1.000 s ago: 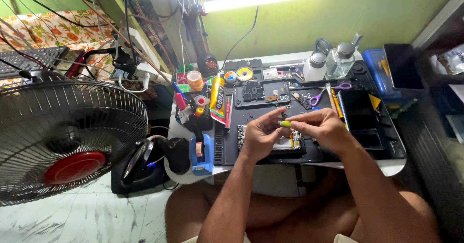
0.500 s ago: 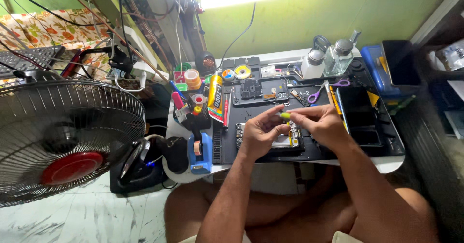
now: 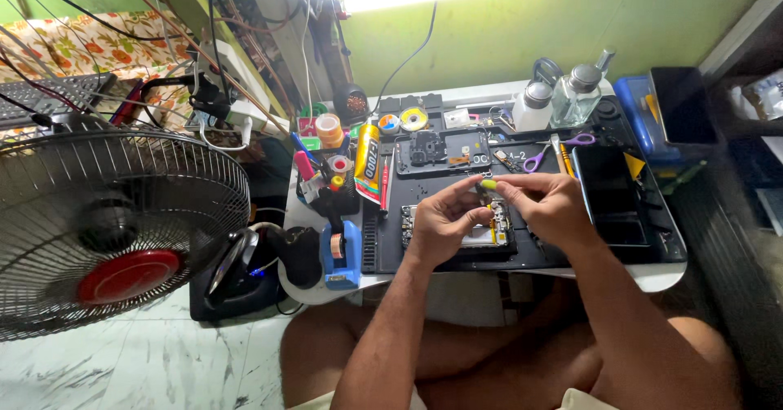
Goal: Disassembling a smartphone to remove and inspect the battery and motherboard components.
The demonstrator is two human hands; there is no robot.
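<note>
Scissors [image 3: 557,150] and bottles [image 3: 555,100] lie beyond both hands [image 3: 499,209] pinching a yellow-tipped tool [image 3: 488,185] over an opened phone [image 3: 465,229].

My hands [image 3: 497,210] meet over opened phone [image 3: 461,231] on work mat [image 3: 555,251] — fan [image 3: 106,222] far left, tape dispenser [image 3: 341,255] at mat's left edge, bottles [image 3: 559,100] behind.

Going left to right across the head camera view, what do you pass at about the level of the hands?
Round wire-caged fan with red hub → blue tape dispenser → left hand → small yellow-green tool pinched in both hands' fingers → right hand → black rectangular tray.
</note>
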